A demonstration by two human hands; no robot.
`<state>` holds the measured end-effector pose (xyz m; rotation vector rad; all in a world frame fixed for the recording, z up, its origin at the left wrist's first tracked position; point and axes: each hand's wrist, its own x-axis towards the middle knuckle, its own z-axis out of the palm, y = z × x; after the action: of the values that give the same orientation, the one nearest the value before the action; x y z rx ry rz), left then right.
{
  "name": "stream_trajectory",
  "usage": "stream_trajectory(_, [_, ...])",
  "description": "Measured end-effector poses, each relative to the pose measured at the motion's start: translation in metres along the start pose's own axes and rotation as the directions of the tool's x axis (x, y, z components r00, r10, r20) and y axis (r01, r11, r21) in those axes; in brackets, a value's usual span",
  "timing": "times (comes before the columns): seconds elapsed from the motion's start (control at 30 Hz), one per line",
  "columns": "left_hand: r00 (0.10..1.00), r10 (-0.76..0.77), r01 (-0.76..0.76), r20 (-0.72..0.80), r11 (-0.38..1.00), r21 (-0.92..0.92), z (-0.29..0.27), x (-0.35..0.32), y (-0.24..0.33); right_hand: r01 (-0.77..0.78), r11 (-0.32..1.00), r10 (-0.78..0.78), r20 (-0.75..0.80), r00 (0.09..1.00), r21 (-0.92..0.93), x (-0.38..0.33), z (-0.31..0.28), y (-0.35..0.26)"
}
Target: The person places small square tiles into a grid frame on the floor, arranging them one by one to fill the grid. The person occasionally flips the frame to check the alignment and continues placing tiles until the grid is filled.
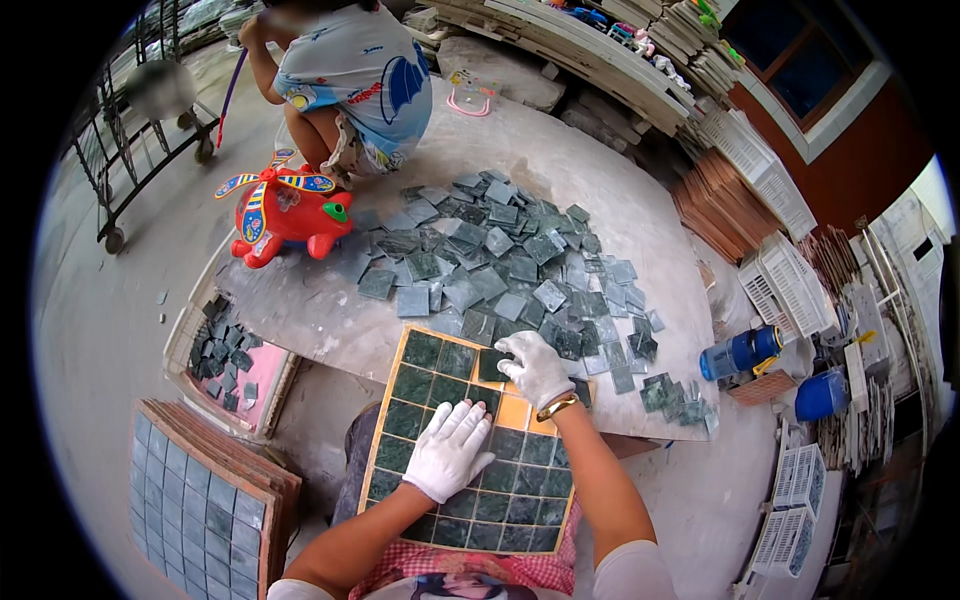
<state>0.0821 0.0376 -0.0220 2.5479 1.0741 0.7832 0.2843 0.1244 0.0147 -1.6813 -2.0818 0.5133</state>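
Observation:
A wooden tray [386,410] with a grid of cells lies tilted in front of me, mostly filled with dark green square stone tiles [415,385]. My left hand [450,452], in a white glove, rests flat on the tiles near the middle, its fingertips by a tile at the edge of the bare cells. My right hand [537,366], gloved and with a gold bracelet [557,406], is closed at the tray's upper part, its fingertips on the edge of a dark tile [490,366] sitting slightly askew in its cell. Bare orange-yellow cells [513,411] show below that hand.
Loose tiles [500,265] are heaped on the worktable [310,315] beyond the tray. A person [350,80] crouches there behind a red toy helicopter [285,215]. Left are a bin of broken tiles [265,395] and stacked filled trays [190,490]; right, a blue bottle [740,353] and white crates [790,285].

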Motion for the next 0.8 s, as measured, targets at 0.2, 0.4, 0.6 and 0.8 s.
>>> stream_trajectory(0.2, [0.999, -0.033, 0.033, 0.024, 0.999, 0.013, -0.001, 0.006, 0.003, -0.208, 0.969, 0.191, -0.127, 0.973, -0.135, -0.014, 0.030, -0.023])
stream_trajectory(0.4, [0.995, -0.047, 0.034, 0.088, 0.989, 0.145, 0.009, 0.039, -0.018, -0.123, 0.958, 0.173, -0.177, 0.969, 0.258, -0.027, -0.015, -0.007])
stream_trajectory(0.6, [0.986, 0.007, -0.046, 0.166, 0.972, 0.229, 0.017, 0.071, -0.029, -0.587, 0.793, 0.556, -0.201, 0.807, -0.162, -0.077, -0.064, 0.019])
stream_trajectory(0.8, [0.994, 0.020, -0.044, 0.106, 0.971, 0.235, 0.024, 0.078, -0.031, -0.482, 0.874, 0.443, -0.300, 0.845, -0.068, -0.095, -0.035, 0.038])
